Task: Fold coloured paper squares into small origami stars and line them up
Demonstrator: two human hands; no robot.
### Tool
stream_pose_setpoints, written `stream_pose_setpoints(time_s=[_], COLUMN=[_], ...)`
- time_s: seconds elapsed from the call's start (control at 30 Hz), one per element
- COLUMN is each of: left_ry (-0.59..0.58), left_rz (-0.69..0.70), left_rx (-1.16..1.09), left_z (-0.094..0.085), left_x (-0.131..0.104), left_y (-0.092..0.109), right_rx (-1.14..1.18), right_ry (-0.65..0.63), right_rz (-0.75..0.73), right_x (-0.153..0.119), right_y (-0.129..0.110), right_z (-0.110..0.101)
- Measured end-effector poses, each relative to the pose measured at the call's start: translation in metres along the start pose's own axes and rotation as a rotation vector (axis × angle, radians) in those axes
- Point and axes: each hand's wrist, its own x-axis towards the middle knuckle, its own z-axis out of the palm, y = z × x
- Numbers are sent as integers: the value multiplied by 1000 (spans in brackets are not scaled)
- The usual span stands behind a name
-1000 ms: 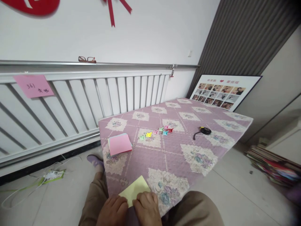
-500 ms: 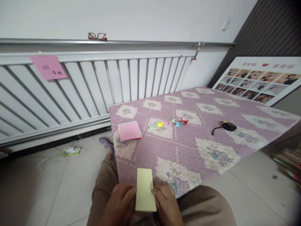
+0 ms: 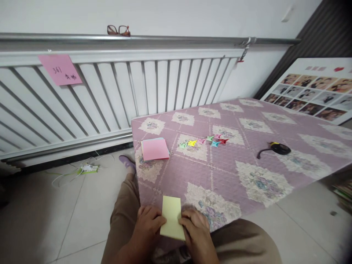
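Got brown-framed eyeglasses [image 3: 118,30] up on the grey pipe [image 3: 176,38], plus a black tape measure [image 3: 280,148] on my tablecloth [image 3: 225,165].

pale yellow paper [image 3: 172,217] | plain, oblong | nearly flat, long sides pointing forward | at the table's [image 3: 189,170] near end

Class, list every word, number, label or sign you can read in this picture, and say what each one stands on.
"361": handwritten on the pink note on the radiator.
Characters below it on the same note: too unclear to read.
Heading on the photo board, beside a red heart: too blurred to read.
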Motion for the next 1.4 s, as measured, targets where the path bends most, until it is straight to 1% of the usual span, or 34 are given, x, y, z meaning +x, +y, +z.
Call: stream_pose_setpoints(time_s=[0.2,0.37,0.77,0.93,1.2,1.3,1.4], left_ry=[-46,-96,-141,-194,-284,-304,-300], left_rz=[-203,-291,-365,-413,-462,-468,-445], left_rx=[-65,-69,-5,26,73,85,95], left_z=[-1,-2,2,-2,-13,-15,-13], left_x=[-1,5,13,21,34,37,36], left_y=[-1,3,5,8,15,15,13], right_rx=[-6,-17,-86,-115,-174,-192,-205], right_ry=[13,16,53,64,76,78,73], right_rz=[41,84,186,210,227,236,240], right_x=[3,6,8,10,11,12,13], right_y=[1,0,-2,-3,-2,-3,-3], right_z=[0,0,8,11,14,15,15])
